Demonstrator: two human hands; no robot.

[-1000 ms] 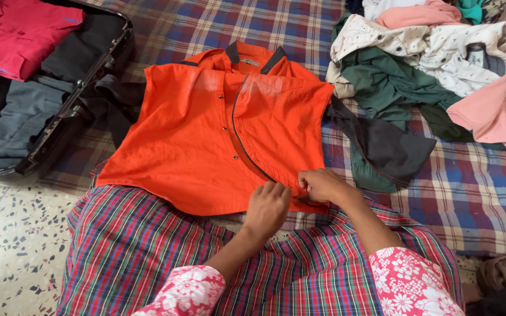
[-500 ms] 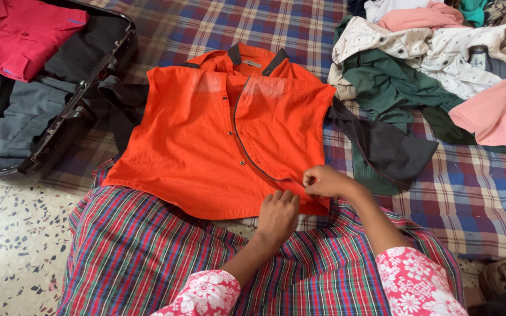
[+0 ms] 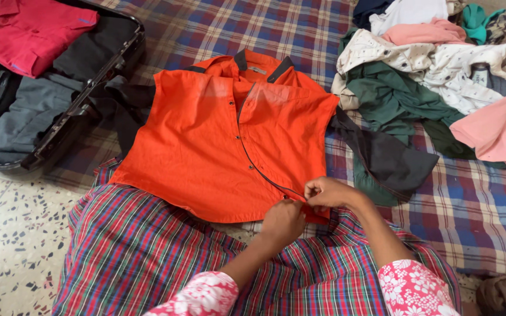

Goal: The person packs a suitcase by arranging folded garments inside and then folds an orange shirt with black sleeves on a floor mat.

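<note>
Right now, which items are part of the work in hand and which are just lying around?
In hand:
orange shirt
left hand
right hand

Lying about:
clothes pile
open suitcase
red shirt inside it
checked blanket

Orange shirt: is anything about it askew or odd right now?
Slightly. The orange shirt lies flat, but its front edge curves off-centre toward the hem, where the left hand and right hand pinch it. Its dark sleeve sprawls sideways.
</note>
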